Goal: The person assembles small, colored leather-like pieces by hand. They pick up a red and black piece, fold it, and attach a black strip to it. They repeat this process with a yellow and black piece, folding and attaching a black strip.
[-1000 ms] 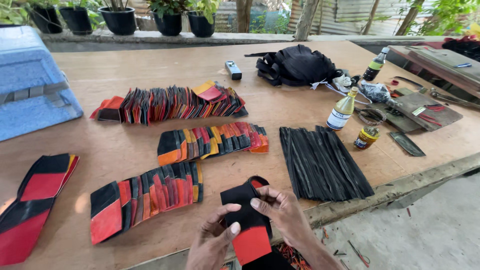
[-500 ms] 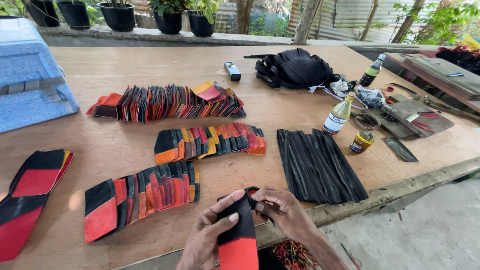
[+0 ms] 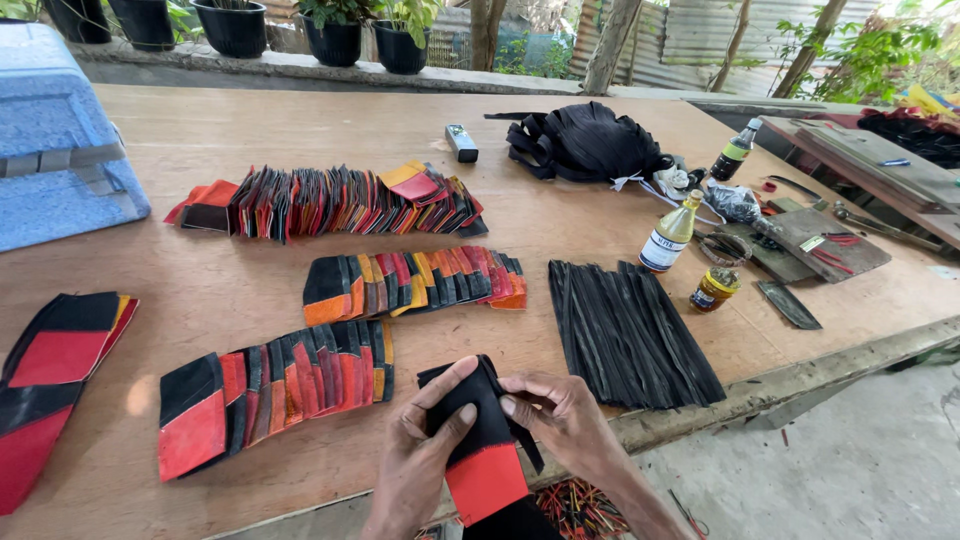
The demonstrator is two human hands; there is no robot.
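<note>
Both my hands hold one black and red leather piece at the near edge of the wooden table. My left hand grips its left side with the thumb on the black top. My right hand pinches its upper right edge. Just left of my hands lies a fanned row of black, red and orange pieces. Two more such rows lie farther back. A bundle of black strips lies to the right of my hands.
A blue foam box stands at far left, with a stack of larger red and black pieces below it. A black bag, two bottles, a small jar and tools lie at right. Potted plants line the back.
My hands have drawn the black and red piece nearer and lower, and my left thumb has come up onto its black top. The view has tilted slightly downward.
</note>
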